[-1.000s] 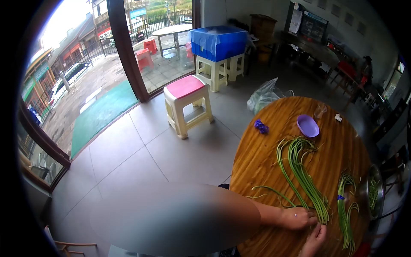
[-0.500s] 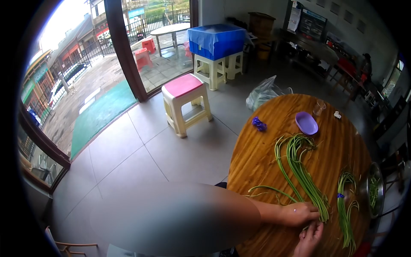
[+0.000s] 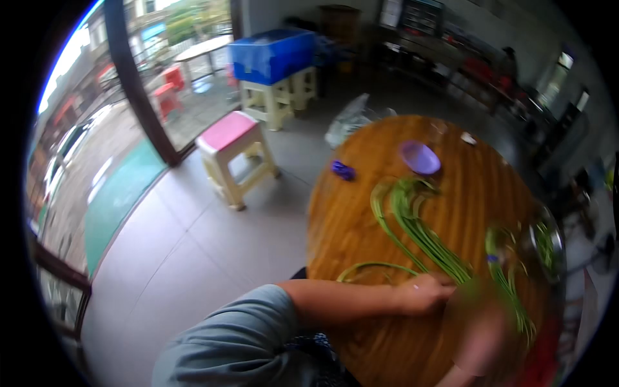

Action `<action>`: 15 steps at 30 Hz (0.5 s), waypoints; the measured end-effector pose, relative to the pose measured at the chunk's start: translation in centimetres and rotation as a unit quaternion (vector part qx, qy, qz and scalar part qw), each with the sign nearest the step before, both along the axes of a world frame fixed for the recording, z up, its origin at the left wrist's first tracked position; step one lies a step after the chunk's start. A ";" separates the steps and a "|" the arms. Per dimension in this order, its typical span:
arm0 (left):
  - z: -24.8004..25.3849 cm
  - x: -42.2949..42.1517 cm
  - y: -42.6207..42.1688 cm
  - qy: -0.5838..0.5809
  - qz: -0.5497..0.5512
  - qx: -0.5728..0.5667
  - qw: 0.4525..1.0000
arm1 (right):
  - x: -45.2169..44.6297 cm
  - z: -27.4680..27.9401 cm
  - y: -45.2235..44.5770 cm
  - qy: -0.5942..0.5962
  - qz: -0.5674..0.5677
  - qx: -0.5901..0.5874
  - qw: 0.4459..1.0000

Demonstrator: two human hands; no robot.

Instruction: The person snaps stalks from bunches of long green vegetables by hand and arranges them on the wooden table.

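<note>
Long green stems lie in a loose bundle on the round wooden table. At their lower end is my left hand, its fingers curled; what they hold, if anything, is hidden. My right hand is smeared by motion just right of it, its fingers not readable. A second bundle of stems, tied with a blue-purple band, lies farther right. One thin stem curves out left of my left hand.
On the table are a purple bowl, a purple bunched item and a white scrap. A metal bowl of green pieces stands at the right. A pink-topped stool and a blue bin stand beyond.
The view has shifted, so the table appears farther left and higher. My right hand has come away from my left hand and is blurred. More of the left sleeve shows.
</note>
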State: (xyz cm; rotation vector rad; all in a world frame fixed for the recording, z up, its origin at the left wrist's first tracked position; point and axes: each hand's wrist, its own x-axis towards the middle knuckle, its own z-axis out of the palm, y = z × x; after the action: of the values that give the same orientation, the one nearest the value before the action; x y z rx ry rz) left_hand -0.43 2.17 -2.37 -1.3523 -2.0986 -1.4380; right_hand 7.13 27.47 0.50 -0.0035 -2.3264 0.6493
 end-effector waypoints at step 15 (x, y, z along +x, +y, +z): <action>2.3 0.8 -0.3 -0.041 -0.005 -0.007 0.999 | 0.8 3.7 -8.2 -0.116 0.146 -0.097 0.978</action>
State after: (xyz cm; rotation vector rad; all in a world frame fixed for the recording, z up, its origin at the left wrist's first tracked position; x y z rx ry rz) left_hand 0.41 1.91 -0.08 -1.3310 -2.1601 -1.5104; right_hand 7.93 19.31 4.21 0.1858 -2.5009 1.0717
